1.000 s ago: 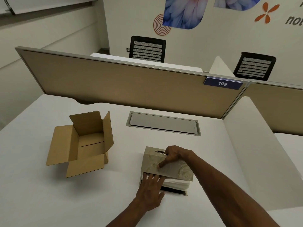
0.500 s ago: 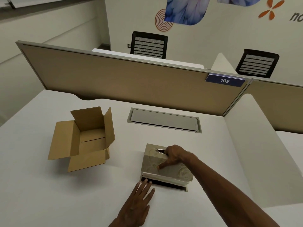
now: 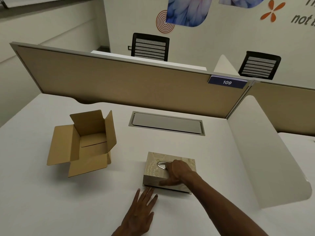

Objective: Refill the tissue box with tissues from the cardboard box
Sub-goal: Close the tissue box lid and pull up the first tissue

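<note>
The beige patterned tissue box [image 3: 154, 168] sits on the white desk [image 3: 51, 193], its cover lowered almost onto its dark base with a thin gap along the near edge. My right hand [image 3: 177, 174] rests on top of the cover beside the metal-rimmed slot, thumb pressing the near side. Flat on the desk lies my left hand [image 3: 141, 212], fingers spread, fingertips touching the base's near edge. The open cardboard box [image 3: 81, 143] stands to the left with flaps spread; no tissues show inside it.
A grey cable hatch [image 3: 167, 124] is set into the desk behind the tissue box. A tan partition [image 3: 119, 82] closes the far side and a white divider [image 3: 259, 150] the right. Two black chairs stand beyond.
The tissue box cover has come down over the white tissue stack, which no longer shows. My left hand has pulled back from the box's near side onto the desk.
</note>
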Tool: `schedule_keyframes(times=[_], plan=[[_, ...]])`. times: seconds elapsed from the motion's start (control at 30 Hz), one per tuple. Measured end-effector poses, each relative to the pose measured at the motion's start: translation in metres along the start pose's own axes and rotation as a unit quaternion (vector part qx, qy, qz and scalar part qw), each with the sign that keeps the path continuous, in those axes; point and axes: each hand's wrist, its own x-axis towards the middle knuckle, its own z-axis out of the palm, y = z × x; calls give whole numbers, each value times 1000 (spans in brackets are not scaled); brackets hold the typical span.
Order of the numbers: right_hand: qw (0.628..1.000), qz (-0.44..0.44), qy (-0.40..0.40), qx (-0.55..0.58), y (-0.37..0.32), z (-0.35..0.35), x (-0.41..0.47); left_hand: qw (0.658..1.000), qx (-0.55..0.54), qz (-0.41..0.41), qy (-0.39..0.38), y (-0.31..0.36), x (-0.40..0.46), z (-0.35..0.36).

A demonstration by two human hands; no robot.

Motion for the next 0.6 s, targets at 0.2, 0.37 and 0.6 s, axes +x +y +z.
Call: schedule_keyframes(times=[0.2, 0.37, 0.6], plan=[[999, 4, 50, 9, -5, 17, -17, 999, -30, -23, 6, -4, -4, -5], [994, -2, 112, -7, -10, 33, -25, 998, -49, -38, 25, -10, -4, -8], [989, 4, 146, -14, -10, 49, -27, 994, -84, -43, 47, -15, -6, -12]])
